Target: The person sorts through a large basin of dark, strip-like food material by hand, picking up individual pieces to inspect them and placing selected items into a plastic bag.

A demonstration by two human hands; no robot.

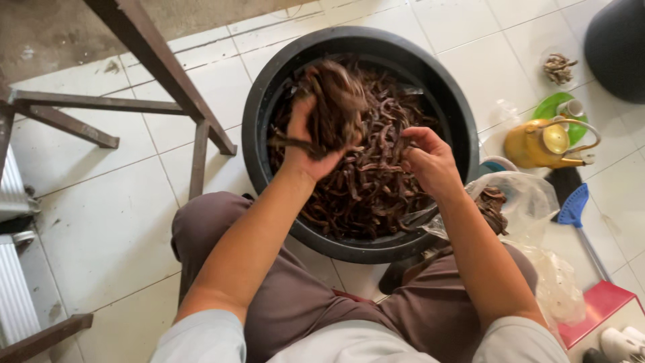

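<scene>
Metal frame legs (168, 74) are crossing the tiled floor (101, 228) at far left, beside a white ribbed panel (13, 282) at the edge. A seated person in brown trousers (295, 302) is leaning over a black tub (259, 107) that is sitting on the tiles between the knees. The tub is holding a deep heap of dark brown pods (366, 191), curled and dried.

The left hand (310, 148) is lifting above the heap, fingers curled tight around a thick bunch (336, 101) of the pods, loose ends trailing out to the left of the fist. The bunch is blurring slightly with motion.

The right hand (430, 161) is hovering low over the heap just inside the tub's right side, fingers bent and half closed, tips pinching or touching a few pods; whether it is truly gripping any is hard to tell.

Beside the right forearm a clear plastic bag (531, 202) is lying against the tub with more dark pods inside. Further right, a yellow kettle (541, 144) is standing near a green plate (554, 107), with a blue brush (574, 208) and a red dustpan (598, 306) below. A black bin (618, 47) is filling the top right corner.
</scene>
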